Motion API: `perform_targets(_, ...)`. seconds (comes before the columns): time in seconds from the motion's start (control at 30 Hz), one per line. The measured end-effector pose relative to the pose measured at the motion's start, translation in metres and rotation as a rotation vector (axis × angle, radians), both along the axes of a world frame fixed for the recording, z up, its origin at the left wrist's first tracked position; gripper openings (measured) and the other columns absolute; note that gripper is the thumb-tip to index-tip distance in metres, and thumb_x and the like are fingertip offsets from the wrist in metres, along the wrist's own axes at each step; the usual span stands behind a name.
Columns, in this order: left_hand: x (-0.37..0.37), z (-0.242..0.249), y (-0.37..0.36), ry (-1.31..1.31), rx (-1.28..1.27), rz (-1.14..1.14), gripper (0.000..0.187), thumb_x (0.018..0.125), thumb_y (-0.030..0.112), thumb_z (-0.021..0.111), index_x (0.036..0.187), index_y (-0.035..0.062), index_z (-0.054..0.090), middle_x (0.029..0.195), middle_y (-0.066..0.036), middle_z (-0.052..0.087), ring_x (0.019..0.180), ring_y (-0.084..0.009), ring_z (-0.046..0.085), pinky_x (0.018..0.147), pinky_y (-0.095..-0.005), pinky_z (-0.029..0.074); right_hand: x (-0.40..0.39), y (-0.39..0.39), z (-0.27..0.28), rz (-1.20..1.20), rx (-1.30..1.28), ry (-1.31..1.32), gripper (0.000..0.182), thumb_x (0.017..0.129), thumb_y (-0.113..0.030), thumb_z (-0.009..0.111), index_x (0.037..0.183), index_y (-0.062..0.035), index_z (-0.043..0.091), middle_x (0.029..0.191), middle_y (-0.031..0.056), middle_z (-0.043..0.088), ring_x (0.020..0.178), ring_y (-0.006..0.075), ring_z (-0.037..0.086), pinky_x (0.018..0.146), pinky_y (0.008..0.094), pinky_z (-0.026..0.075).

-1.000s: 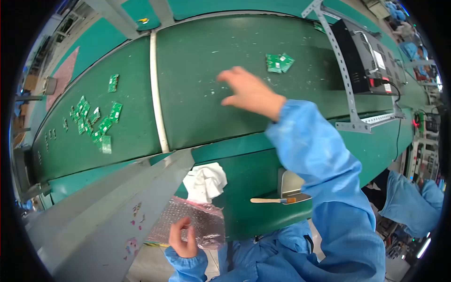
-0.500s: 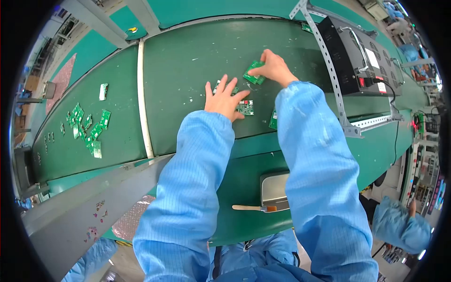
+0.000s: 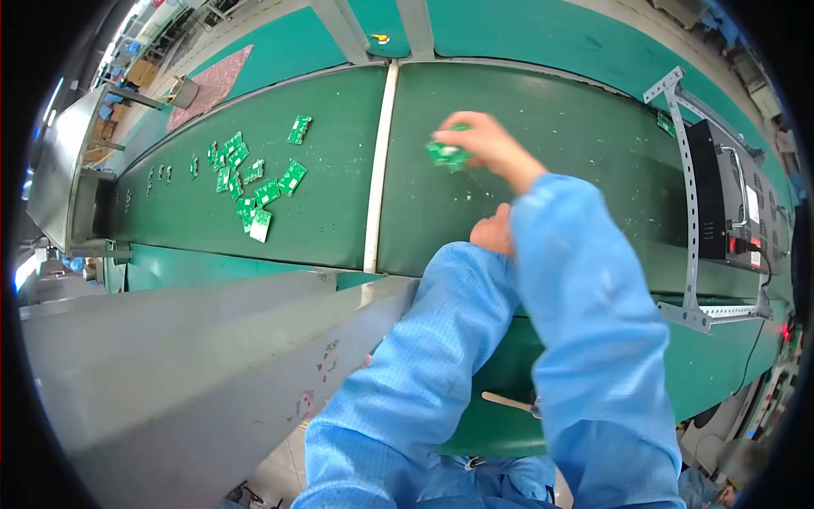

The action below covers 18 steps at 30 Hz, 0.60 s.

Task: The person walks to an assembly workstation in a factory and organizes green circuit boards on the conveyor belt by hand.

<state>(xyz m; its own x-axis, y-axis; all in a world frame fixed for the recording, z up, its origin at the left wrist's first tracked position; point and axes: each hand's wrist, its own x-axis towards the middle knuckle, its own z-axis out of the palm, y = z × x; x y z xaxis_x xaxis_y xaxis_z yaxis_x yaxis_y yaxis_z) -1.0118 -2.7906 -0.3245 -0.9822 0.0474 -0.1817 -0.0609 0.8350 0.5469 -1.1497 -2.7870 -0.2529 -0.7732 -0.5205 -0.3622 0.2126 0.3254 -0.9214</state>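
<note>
Green circuit boards [image 3: 444,156], blurred by motion, are pinched in the fingers of my right hand [image 3: 490,142] above the green conveyor belt [image 3: 585,127]. Below it, my left hand [image 3: 492,232] is low over the belt's near side, with its fingers hidden behind my right sleeve. Left of the white strip [image 3: 381,170] across the belt, a cluster of circuit boards [image 3: 267,192] lies loosely spread. One single board [image 3: 298,129] lies apart from them, nearer the strip.
A black fan unit [image 3: 729,187] stands at the right behind a perforated metal frame [image 3: 691,195]. A grey metal beam [image 3: 212,356] crosses the lower left. The wooden handle of a brush [image 3: 506,399] shows between my sleeves. Smaller parts [image 3: 159,173] lie at the far left.
The view has swung left. My right hand has lifted the boards off the belt and carried them left. My left hand has gone from spread over boards to behind my right sleeve.
</note>
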Motion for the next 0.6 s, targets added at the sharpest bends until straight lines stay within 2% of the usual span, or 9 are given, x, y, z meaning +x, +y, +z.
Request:
perform_targets(0.03, 0.001, 0.004, 0.000, 0.008, -0.002, -0.006, 0.028, 0.075, 0.033, 0.070, 0.090, 0.0114, 0.059, 0.090, -0.009, 0.056, 0.085, -0.0237, 0.057, 0.074, -0.0404, 0.043, 0.000, -0.032, -0.003, 0.041, 0.022, 0.051, 0.030, 0.077, -0.035, 0.071, 0.095, -0.0127, 0.064, 0.085, 0.0013, 0.062, 0.074, 0.0111, 0.056, 0.056, 0.0276, 0.044)
perform_targets(0.07, 0.002, 0.008, 0.001, 0.022, -0.004, -0.017, 0.027, 0.075, 0.032, 0.069, 0.090, 0.0114, 0.058, 0.089, -0.009, 0.056, 0.084, -0.0240, 0.058, 0.073, -0.0404, 0.043, -0.003, -0.064, -0.014, 0.030, -0.112, 0.014, 0.033, 0.073, -0.036, 0.074, 0.089, -0.0076, 0.065, 0.083, 0.0070, 0.063, 0.072, 0.0168, 0.060, 0.051, 0.0303, 0.050)
perform_targets(0.13, 0.006, 0.026, 0.005, 0.055, 0.012, -0.031, 0.026, 0.075, 0.030, 0.069, 0.089, 0.0114, 0.058, 0.088, -0.009, 0.057, 0.082, -0.0245, 0.058, 0.071, -0.0404, 0.044, 0.006, -0.110, 0.002, -0.149, -0.118, 0.035, 0.042, 0.072, -0.040, 0.073, 0.095, -0.0066, 0.064, 0.090, 0.0109, 0.064, 0.081, 0.0238, 0.062, 0.066, 0.0361, 0.052)
perform_targets(0.2, 0.011, 0.035, 0.009, 0.084, 0.038, -0.046, 0.024, 0.075, 0.029, 0.068, 0.088, 0.0114, 0.058, 0.086, -0.009, 0.058, 0.080, -0.0250, 0.059, 0.069, -0.0403, 0.044, 0.006, -0.136, -0.017, -0.258, 0.176, 0.489, 0.048, 0.074, -0.044, 0.072, 0.102, -0.0061, 0.061, 0.091, 0.0117, 0.066, 0.079, 0.0234, 0.064, 0.065, 0.0336, 0.050)
perform_targets(0.3, 0.015, 0.039, 0.012, 0.129, 0.080, -0.058, 0.022, 0.076, 0.027, 0.068, 0.086, 0.0114, 0.057, 0.084, -0.010, 0.059, 0.077, -0.0258, 0.060, 0.066, -0.0403, 0.046, -0.003, -0.122, -0.025, 0.191, 0.351, 0.291, 0.054, 0.073, -0.045, 0.071, 0.109, -0.0062, 0.059, 0.101, 0.0172, 0.064, 0.092, 0.0287, 0.063, 0.078, 0.0378, 0.049)
perform_targets(0.4, 0.021, 0.045, 0.012, 0.177, 0.120, -0.057, 0.019, 0.076, 0.024, 0.067, 0.085, 0.0114, 0.056, 0.082, -0.010, 0.061, 0.074, -0.0265, 0.061, 0.063, -0.0403, 0.047, 0.013, -0.122, -0.010, 0.456, 0.108, 0.372, 0.057, 0.073, -0.045, 0.070, 0.113, -0.0057, 0.058, 0.106, 0.0186, 0.062, 0.098, 0.0278, 0.061, 0.082, 0.0383, 0.048)
perform_targets(0.43, 0.022, 0.047, 0.013, 0.194, 0.137, -0.057, 0.018, 0.076, 0.023, 0.067, 0.085, 0.0114, 0.056, 0.081, -0.010, 0.061, 0.072, -0.0268, 0.061, 0.063, -0.0403, 0.047, 0.027, -0.124, -0.001, 0.271, -0.004, 0.176, 0.056, 0.074, -0.043, 0.070, 0.113, -0.0049, 0.057, 0.106, 0.0183, 0.061, 0.097, 0.0291, 0.061, 0.082, 0.0384, 0.048)
perform_targets(0.53, 0.027, 0.055, 0.014, 0.269, 0.200, -0.051, 0.016, 0.076, 0.021, 0.066, 0.083, 0.0113, 0.055, 0.079, -0.010, 0.062, 0.069, -0.0275, 0.062, 0.060, -0.0403, 0.048, 0.013, -0.108, 0.003, 0.128, 0.143, 0.589, 0.055, 0.075, -0.044, 0.069, 0.113, -0.0059, 0.057, 0.101, 0.0151, 0.063, 0.092, 0.0265, 0.061, 0.078, 0.0360, 0.048)
perform_targets(0.6, 0.030, 0.061, 0.014, 0.336, 0.250, -0.046, 0.015, 0.076, 0.020, 0.065, 0.082, 0.0113, 0.055, 0.078, -0.010, 0.063, 0.067, -0.0281, 0.063, 0.058, -0.0402, 0.049, 0.002, -0.055, 0.027, 0.187, 0.212, 0.612, 0.053, 0.076, -0.043, 0.068, 0.114, -0.0071, 0.057, 0.101, 0.0143, 0.063, 0.089, 0.0248, 0.060, 0.076, 0.0348, 0.049)
